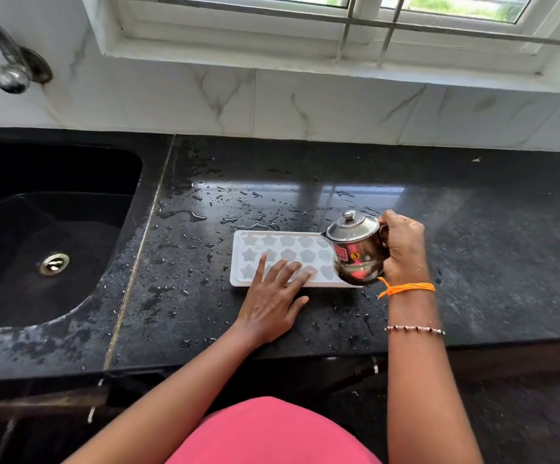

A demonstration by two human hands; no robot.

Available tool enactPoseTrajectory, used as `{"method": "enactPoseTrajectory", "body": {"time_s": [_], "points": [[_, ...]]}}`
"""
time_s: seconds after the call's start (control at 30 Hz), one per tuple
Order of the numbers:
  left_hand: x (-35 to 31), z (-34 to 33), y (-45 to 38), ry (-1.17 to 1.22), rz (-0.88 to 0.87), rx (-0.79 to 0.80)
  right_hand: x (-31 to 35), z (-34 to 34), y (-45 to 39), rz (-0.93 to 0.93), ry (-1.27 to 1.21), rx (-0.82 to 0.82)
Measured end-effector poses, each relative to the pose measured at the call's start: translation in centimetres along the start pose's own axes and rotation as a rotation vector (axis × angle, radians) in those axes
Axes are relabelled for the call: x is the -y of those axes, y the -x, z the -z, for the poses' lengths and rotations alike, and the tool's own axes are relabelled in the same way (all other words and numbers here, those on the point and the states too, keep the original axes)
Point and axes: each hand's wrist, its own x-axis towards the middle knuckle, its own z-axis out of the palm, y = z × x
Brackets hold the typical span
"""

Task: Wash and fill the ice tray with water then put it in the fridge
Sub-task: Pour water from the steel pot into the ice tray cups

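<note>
1. White rectangular plastic ice tray (pixel 255 237) with star- and heart-shaped cells lies flat on the black polished stone desk (pixel 472 229), long side parallel to the desk's front edge, right of the sink.
2. Left hand (pixel 273 304): palm down, fingers straight and spread, fingertips (pixel 285 264) pressing on the tray's near rows. Heel of the hand is on the desk just in front of the tray. Grip is flat, not curled round anything.
3. Right hand (pixel 402 251): grip is wrapped round the handle of a small shiny steel lidded pot (pixel 355 252) with a knob on the lid, a red label and a yellow "3" sticker.
4. Pot is held above the tray's right end and tilted left, spout side toward the cells. Can't tell if water is flowing.
5. Cells look translucent; can't tell which hold water.
6. Right forearm carries an orange thread band (pixel 405 289) at the wrist and a thin beaded bracelet (pixel 415 329) further up.
7. Desk surface around and behind the tray is wet: scattered droplets and small puddles (pixel 184 214).
8. Black inset sink (pixel 0 333) with a metal drain (pixel 54 263) is at left, well apart from the tray. Chrome tap (pixel 7 67) is mounted on the wall above it.
9. White marble-look tiled wall (pixel 271 102) behind the desk, white-framed window (pixel 338 45) with metal bars above.
10. Pink garment (pixel 271 433) at bottom centre.
</note>
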Motion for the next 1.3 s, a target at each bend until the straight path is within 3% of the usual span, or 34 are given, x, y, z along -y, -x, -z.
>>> {"method": "enactPoseTrajectory", "body": {"time_s": [0.33, 1.3], "points": [[0.4, 0.2, 0.5, 0.001, -0.001, 0.015, -0.2, -1.4, 0.0, 0.032, 0.131, 0.051], [0.5, -0.1, 0.6, 0.002, -0.001, 0.014, -0.2, -0.6, -0.1, 0.042, 0.17, 0.048]]}}
